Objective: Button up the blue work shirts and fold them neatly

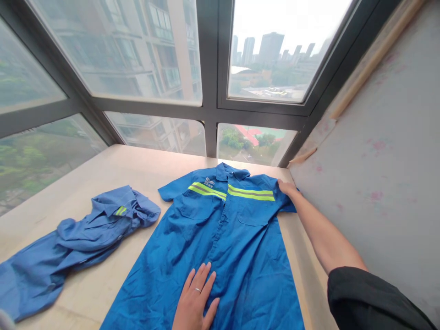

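A blue short-sleeved work shirt (202,233) with yellow-green reflective bands lies spread face up, its collar toward the window. On the lower front of the shirt rests my left hand (195,300), flat with the fingers stretched out and a ring on one finger. My right hand (288,188) reaches to the sleeve at the shirt's right shoulder side, its fingers closed on the fabric there. Left of the shirt lies a second, crumpled blue garment (92,238) with a small reflective patch, apart from my hands.
The pale wooden surface (137,160) under the garments ends at a dark window frame (210,91). A wall with floral wallpaper (374,174) rises close along the right, beside my right arm. Buildings and trees show through the glass.
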Demonstrator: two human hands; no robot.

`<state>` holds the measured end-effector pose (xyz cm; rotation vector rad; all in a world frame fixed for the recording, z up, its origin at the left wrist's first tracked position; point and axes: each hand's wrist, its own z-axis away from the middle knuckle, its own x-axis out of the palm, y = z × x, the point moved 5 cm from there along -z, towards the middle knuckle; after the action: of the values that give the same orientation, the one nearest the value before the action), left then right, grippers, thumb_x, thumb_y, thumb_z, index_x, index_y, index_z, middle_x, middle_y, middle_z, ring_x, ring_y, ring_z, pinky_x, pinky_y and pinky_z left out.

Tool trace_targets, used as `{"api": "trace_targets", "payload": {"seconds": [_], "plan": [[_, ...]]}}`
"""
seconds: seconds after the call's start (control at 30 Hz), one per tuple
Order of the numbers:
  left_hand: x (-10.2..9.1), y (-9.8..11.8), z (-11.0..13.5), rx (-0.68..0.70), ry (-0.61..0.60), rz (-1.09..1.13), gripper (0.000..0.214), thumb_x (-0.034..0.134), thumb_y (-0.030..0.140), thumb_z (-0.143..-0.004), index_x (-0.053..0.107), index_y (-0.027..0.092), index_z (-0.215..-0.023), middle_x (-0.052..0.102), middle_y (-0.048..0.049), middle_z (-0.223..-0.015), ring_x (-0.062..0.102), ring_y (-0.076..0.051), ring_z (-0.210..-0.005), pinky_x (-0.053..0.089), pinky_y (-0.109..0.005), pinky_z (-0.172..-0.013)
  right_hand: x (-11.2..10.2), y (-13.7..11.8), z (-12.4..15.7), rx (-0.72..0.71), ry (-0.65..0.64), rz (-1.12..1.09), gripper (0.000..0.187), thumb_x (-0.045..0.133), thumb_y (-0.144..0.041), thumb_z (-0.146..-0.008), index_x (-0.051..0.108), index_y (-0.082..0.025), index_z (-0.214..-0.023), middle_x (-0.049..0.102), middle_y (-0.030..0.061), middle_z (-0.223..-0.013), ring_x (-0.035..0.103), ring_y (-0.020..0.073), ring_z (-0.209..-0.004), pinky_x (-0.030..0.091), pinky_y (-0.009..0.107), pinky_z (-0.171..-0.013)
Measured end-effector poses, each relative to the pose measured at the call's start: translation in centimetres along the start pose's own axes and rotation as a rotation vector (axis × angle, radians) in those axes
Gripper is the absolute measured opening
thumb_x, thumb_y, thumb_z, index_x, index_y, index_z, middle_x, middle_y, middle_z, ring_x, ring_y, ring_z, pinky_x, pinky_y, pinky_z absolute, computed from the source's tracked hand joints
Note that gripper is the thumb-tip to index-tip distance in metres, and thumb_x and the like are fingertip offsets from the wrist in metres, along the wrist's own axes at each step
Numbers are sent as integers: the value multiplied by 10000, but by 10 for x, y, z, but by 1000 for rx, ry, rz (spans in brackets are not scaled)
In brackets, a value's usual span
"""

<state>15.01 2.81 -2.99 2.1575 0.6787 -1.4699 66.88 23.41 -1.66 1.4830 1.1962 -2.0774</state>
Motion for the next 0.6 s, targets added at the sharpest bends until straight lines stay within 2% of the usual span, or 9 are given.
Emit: {"api": "trace_targets", "payload": {"seconds": [0.1,0.17,0.2,0.23,0.27,0.3,0.4,0.5,0.6], "plan": [[5,-2,2,5,12,5,607,545,366,-906,392,262,-1484,497,-68,-1463,528,-258,-1304,520,-419,-1007,-8,-40,-6,-23,57,55,466,474,-450,-931,643,-85,-1166,600,259,-1244,496,382,-1262,347,532,-1041],[10,-3,4,15,16,3,599,545,366,-900,414,246,-1472,507,-75,-1456,524,-261,-1307,519,-419,-1005,-1,-81,-1,-88,87,81,439,466,-410,-941,629,-86,-1187,581,256,-1276,486,381,-1269,332,503,-1060],[13,-3,5,25,18,-8,589,542,365,-897,433,235,-1461,513,-80,-1452,520,-261,-1311,517,-418,-1006,7,-107,5,-149,88,85,427,447,-414,-953,621,-117,-1205,579,223,-1298,480,355,-1280,328,460,-1073],[15,-4,5,40,27,-30,573,538,364,-895,457,225,-1445,524,-84,-1442,520,-258,-1310,514,-413,-1007,19,-134,13,-245,68,91,410,436,-416,-962,613,-148,-1219,584,190,-1309,480,328,-1282,333,416,-1075],[16,-4,6,62,44,-61,554,533,362,-893,486,217,-1425,542,-87,-1427,527,-254,-1303,509,-405,-1010,36,-165,24,-398,4,142,426,406,-420,-978,590,-141,-1242,575,193,-1319,479,331,-1280,345,415,-1061],[17,-5,6,84,66,-97,533,530,364,-891,514,211,-1402,562,-89,-1408,537,-248,-1292,500,-395,-1019,53,-190,35,-472,-50,154,429,428,-458,-969,600,-156,-1220,588,175,-1306,493,320,-1264,359,398,-1048],[19,-6,6,157,134,-180,485,516,421,-903,586,206,-1333,626,-84,-1337,572,-229,-1250,435,-370,-1083,104,-247,60,-569,-201,199,536,449,-572,-941,596,-127,-1200,615,189,-1256,538,314,-1207,392,393,-1009],[22,-5,7,156,211,-178,395,465,400,-951,645,228,-1258,671,-63,-1273,574,-203,-1249,322,-364,-1173,143,-271,66,-574,-277,250,691,397,-630,-938,508,-72,-1331,510,240,-1396,446,342,-1318,351,443,-1056],[28,-2,9,25,270,-137,362,398,190,-969,679,256,-1188,690,-38,-1242,543,-177,-1287,246,-384,-1215,167,-274,58,-552,-301,302,785,254,-635,-970,323,-45,-1485,261,243,-1571,216,342,-1463,205,521,-1141]]}}
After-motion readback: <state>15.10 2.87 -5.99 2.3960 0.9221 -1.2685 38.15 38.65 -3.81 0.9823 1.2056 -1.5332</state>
